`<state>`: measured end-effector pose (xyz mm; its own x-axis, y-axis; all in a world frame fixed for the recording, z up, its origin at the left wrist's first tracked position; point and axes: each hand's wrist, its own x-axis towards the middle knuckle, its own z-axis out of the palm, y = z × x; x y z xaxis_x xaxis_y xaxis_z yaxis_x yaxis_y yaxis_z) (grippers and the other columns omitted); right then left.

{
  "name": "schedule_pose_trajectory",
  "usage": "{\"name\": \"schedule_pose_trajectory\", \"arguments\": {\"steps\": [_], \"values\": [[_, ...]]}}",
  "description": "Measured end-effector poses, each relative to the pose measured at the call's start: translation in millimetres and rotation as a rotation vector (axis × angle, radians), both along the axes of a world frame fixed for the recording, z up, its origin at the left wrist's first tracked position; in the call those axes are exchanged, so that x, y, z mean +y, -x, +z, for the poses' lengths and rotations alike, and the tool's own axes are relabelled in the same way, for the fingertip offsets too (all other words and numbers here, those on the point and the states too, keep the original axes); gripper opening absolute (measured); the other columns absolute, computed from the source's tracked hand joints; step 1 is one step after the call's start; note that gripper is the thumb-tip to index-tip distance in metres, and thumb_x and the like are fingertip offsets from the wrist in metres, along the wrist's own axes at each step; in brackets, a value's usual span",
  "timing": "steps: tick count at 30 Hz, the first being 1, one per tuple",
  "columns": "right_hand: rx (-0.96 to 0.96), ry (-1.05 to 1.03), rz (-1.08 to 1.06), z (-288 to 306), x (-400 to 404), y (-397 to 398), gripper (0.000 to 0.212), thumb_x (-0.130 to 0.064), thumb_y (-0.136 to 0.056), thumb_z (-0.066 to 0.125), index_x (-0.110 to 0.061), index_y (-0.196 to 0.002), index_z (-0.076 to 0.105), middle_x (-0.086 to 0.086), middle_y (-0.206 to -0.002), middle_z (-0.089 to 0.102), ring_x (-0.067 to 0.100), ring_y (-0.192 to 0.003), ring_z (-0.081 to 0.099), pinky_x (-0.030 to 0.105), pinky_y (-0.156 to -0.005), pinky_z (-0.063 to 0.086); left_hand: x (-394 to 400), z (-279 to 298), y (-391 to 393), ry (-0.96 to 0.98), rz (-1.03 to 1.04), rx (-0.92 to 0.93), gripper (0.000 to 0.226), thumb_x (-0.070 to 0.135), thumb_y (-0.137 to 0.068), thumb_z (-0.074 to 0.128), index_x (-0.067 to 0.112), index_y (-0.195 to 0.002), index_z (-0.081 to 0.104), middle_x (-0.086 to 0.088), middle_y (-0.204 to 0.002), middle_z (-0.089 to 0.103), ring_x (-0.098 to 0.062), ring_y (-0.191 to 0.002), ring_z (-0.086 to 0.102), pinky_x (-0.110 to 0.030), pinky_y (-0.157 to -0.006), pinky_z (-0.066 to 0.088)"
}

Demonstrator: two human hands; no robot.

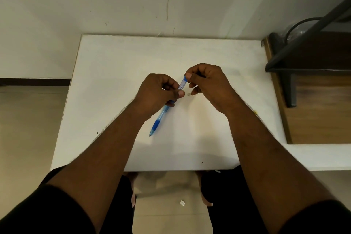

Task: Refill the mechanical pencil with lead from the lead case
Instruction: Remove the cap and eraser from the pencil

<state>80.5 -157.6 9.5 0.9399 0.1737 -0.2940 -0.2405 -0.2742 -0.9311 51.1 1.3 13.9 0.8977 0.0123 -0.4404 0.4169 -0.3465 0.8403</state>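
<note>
White table fills the middle of the view, pushed up against a pale wall, with a dark wooden shelf unit off to its right side. Both forearms reach in over the near edge, black sleeves at the bottom corners, and the hands meet above the centre of the tabletop.

Left hand is curled into a loose fist, and it's got the blue mechanical pencil running through it. The barrel slants down toward the near left, dark blue grip and tip poking out below the palm, the tip low over the table; whether it touches, can't tell. Same hand, thumb and fingers pinched on the lower part of the lead case, a small clear tube with a white label and a blue end.

Right hand comes in from the other side, thumb and forefinger closed on the top blue end of that case, other fingers tucked under. So the case sits between the two hands, tilted, up off the table.

Down on the floor between the feet, a tiny white scrap.
</note>
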Motion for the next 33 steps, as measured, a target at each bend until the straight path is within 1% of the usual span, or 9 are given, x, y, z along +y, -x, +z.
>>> {"name": "schedule_pose_trajectory", "arguments": {"steps": [5,9,13,18,22,25,27,31,33], "values": [[0.018,-0.012,-0.010,-3,4,2,0.012,-0.004,-0.093,0.055,0.001,-0.096,0.065,0.015,-0.088,0.067,0.019,-0.069,0.061,0.029,-0.060,0.055,0,1,1,0.021,-0.010,0.049,0.017,0.012,-0.076,0.076,0.003,-0.087,0.067,-0.007,-0.067,0.063,-0.023,-0.061,0.064,-0.033,-0.070,0.061],[0.033,-0.077,-0.068,-3,3,0,0.017,0.000,-0.087,0.062,-0.005,-0.103,0.067,0.015,-0.083,0.069,0.018,-0.064,0.061,0.028,-0.060,0.057,0,1,1,0.018,-0.015,0.085,0.020,0.013,-0.076,0.076,0.003,-0.092,0.068,-0.007,-0.069,0.064,-0.019,-0.058,0.063,-0.027,-0.066,0.060],[-0.022,-0.036,-0.108,-4,4,-1,0.013,0.001,-0.087,0.062,-0.007,-0.092,0.070,0.009,-0.079,0.070,0.013,-0.061,0.063,0.024,-0.059,0.056,-1,1,0,0.026,-0.005,0.086,0.019,0.013,-0.076,0.076,0.004,-0.092,0.069,-0.006,-0.068,0.065,-0.018,-0.057,0.064,-0.020,-0.059,0.059],[-0.027,-0.101,-0.266,-4,-12,-8,0.016,0.005,-0.086,0.060,-0.002,-0.096,0.070,0.011,-0.077,0.068,0.010,-0.060,0.063,0.023,-0.059,0.057,0,0,3,0.009,-0.036,0.111,0.020,0.013,-0.075,0.077,0.002,-0.090,0.070,-0.009,-0.071,0.067,-0.017,-0.054,0.064,-0.020,-0.057,0.059],[0.028,0.231,-0.114,-12,-27,-10,0.013,0.005,-0.080,0.066,0.001,-0.091,0.071,0.012,-0.071,0.067,0.021,-0.061,0.064,0.028,-0.058,0.060,0,0,4,0.014,-0.040,0.099,0.020,0.011,-0.075,0.077,0.000,-0.090,0.069,-0.011,-0.071,0.066,-0.021,-0.057,0.064,-0.021,-0.057,0.060],[0.044,0.540,0.041,-24,-25,-9,0.011,0.002,-0.075,0.070,-0.007,-0.080,0.071,0.013,-0.073,0.068,0.030,-0.066,0.069,0.044,-0.067,0.061,-2,0,5,0.006,-0.049,0.097,0.020,0.012,-0.076,0.077,0.000,-0.091,0.070,-0.012,-0.073,0.067,-0.024,-0.061,0.064,-0.028,-0.066,0.061],[0.027,0.649,0.119,-27,-22,-8,0.015,0.001,-0.072,0.072,-0.013,-0.076,0.068,0.006,-0.073,0.064,0.032,-0.070,0.069,0.047,-0.072,0.060,-2,1,5,0.010,-0.045,0.098,0.022,0.012,-0.076,0.077,0.000,-0.093,0.070,-0.013,-0.073,0.066,-0.023,-0.061,0.064,-0.028,-0.066,0.061],[0.029,0.730,0.193,-25,-20,-5,0.018,-0.006,-0.071,0.077,-0.009,-0.087,0.070,0.003,-0.081,0.063,0.022,-0.070,0.061,0.033,-0.068,0.054,-1,1,4,0.004,-0.042,0.070,0.022,0.015,-0.077,0.076,0.003,-0.096,0.073,-0.010,-0.071,0.067,-0.018,-0.058,0.062,-0.021,-0.058,0.059],[-0.037,0.668,0.099,-18,-20,-7,0.015,-0.004,-0.077,0.070,-0.009,-0.091,0.072,0.005,-0.086,0.066,0.018,-0.073,0.059,0.028,-0.068,0.049,-1,2,3,-0.004,-0.039,0.063,0.022,0.016,-0.078,0.076,0.006,-0.097,0.074,-0.008,-0.070,0.067,-0.014,-0.056,0.061,-0.020,-0.058,0.059]]}}
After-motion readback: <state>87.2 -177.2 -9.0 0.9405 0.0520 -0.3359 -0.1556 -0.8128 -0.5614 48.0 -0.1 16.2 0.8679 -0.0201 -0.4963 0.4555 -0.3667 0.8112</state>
